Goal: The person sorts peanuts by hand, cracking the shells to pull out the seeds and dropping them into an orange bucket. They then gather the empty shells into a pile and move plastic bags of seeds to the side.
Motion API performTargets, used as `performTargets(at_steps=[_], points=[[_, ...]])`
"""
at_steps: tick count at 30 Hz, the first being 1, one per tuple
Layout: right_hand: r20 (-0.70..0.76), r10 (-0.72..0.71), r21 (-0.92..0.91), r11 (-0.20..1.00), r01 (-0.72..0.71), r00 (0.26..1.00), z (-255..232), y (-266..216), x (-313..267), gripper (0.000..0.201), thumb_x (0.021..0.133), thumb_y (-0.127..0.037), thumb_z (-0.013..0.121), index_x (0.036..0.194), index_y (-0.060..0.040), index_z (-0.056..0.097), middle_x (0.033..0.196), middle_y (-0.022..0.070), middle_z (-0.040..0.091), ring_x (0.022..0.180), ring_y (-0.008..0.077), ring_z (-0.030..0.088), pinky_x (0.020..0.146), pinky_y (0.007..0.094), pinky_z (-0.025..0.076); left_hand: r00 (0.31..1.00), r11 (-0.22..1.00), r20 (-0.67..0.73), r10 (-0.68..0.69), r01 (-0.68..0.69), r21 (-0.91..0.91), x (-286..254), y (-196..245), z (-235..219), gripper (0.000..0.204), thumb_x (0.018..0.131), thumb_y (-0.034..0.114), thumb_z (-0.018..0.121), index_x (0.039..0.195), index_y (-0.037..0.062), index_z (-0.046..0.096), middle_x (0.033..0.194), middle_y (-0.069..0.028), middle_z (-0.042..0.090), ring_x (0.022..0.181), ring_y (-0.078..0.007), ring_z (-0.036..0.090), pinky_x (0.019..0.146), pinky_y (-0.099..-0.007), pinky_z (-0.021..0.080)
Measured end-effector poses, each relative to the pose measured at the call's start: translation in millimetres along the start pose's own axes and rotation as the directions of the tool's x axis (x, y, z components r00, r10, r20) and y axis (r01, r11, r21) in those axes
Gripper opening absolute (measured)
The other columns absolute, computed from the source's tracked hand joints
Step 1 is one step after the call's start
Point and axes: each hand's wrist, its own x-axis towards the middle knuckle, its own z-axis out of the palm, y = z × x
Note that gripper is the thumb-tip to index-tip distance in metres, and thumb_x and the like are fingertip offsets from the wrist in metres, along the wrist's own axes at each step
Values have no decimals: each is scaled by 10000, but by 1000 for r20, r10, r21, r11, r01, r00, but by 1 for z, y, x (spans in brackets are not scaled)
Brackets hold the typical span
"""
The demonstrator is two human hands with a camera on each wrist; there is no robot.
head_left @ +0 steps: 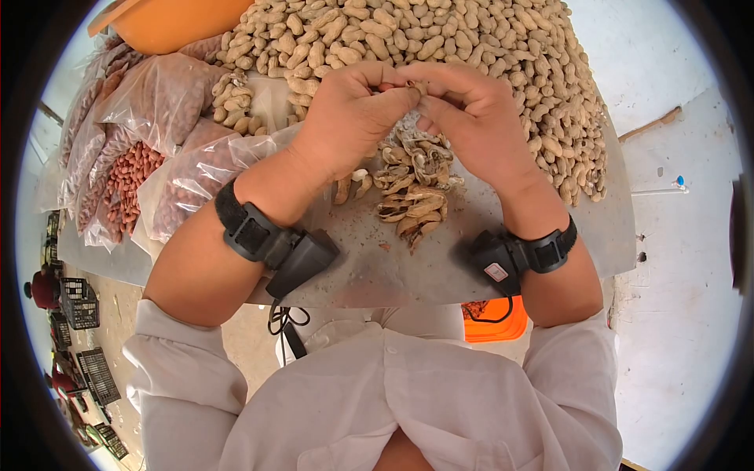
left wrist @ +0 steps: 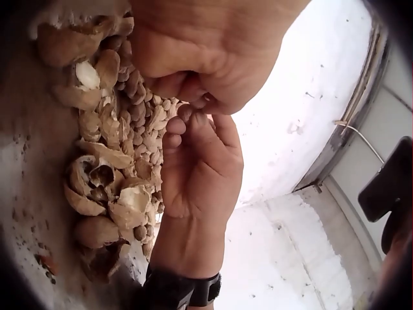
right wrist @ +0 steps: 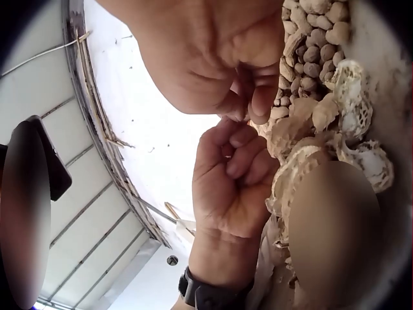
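Both hands meet fingertip to fingertip over the table. My left hand (head_left: 349, 114) pinches a peanut (head_left: 420, 86) between thumb and fingers, with a bit of reddish kernel showing at its fingers. My right hand (head_left: 479, 122) pinches the same peanut from the other side; the fingers hide most of it. Just below the hands lies a small heap of cracked peanut shells (head_left: 416, 192). In the left wrist view, broken shells (left wrist: 97, 187) lie beside the joined hands. The right wrist view shows pale, netted shell halves (right wrist: 352, 97) near the fingers.
A large pile of unshelled peanuts (head_left: 471, 39) covers the far side of the metal table (head_left: 353, 267). Clear plastic bags (head_left: 157, 102) of red kernels (head_left: 129, 184) stand at the left, under an orange basin (head_left: 177, 23). An orange container (head_left: 503, 322) sits below the table edge.
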Motion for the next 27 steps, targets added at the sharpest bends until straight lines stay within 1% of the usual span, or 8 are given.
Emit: performTargets(at_steps=[6, 8, 11, 14, 17, 21, 25, 27], points=[[51, 88, 196, 976, -96, 995, -3, -4, -1, 212, 775, 5, 565, 967, -15, 652, 752, 67, 604, 603, 119, 592, 562, 223, 471, 998, 994, 42, -43, 47, -100, 1, 0, -1, 148, 841, 161, 634, 872, 22, 596, 655, 21, 503, 453, -31, 375, 382, -175, 244], [92, 163, 315, 931, -184, 982, -3, -4, 0, 208, 793, 5, 565, 985, 3, 642, 778, 67, 615, 614, 118, 595, 569, 216, 480, 999, 990, 33, -35, 39, -133, 1, 1, -1, 157, 846, 170, 629, 874, 18, 596, 655, 16, 502, 457, -33, 373, 386, -176, 242], [106, 217, 572, 785, -238, 970, -4, 5, 0, 234, 806, -4, 575, 1036, 21, 613, 785, 73, 620, 631, 125, 598, 577, 214, 491, 999, 979, 25, -46, 50, -199, 1, 1, 1, 160, 863, 172, 603, 884, 14, 593, 658, 11, 494, 468, -37, 362, 396, -173, 241], [79, 225, 629, 744, -223, 971, -3, 5, 1, 276, 802, -2, 585, 1076, 28, 586, 794, 83, 621, 641, 122, 596, 584, 219, 497, 995, 945, 65, -80, 97, -312, 3, -3, -3, 170, 890, 177, 558, 916, 11, 583, 676, 9, 488, 481, -40, 344, 410, -169, 245], [-11, 149, 507, 853, -123, 989, -1, 6, 1, 295, 782, 16, 593, 1078, 14, 588, 805, 72, 617, 658, 111, 593, 600, 218, 498, 987, 890, 113, -117, 155, -430, 4, -5, -3, 185, 912, 180, 514, 946, 8, 570, 694, 7, 487, 487, -44, 328, 419, -166, 253], [-89, 27, 203, 979, -8, 996, 1, 6, -1, 303, 752, 32, 599, 1048, -33, 611, 792, 49, 610, 709, 101, 587, 615, 226, 495, 961, 788, 196, -197, 274, -552, 7, -7, -7, 184, 917, 179, 482, 921, 10, 556, 702, -8, 493, 483, -52, 323, 419, -169, 265], [-102, -186, -76, 981, 179, 977, 4, 4, 0, 274, 717, 34, 601, 967, -72, 639, 755, 51, 607, 713, 138, 588, 617, 248, 487, 915, 629, 234, -330, 397, -668, 7, -6, -5, 219, 906, 156, 444, 780, -1, 530, 654, -44, 498, 475, -75, 346, 413, -184, 289], [-74, -271, -181, 950, 254, 960, 4, 4, 1, 238, 702, 28, 602, 912, -74, 647, 750, 59, 606, 710, 176, 587, 625, 267, 481, 917, 627, 205, -343, 386, -677, 7, -6, -5, 229, 897, 167, 458, 736, 15, 516, 641, -56, 509, 473, -87, 358, 409, -189, 295]])
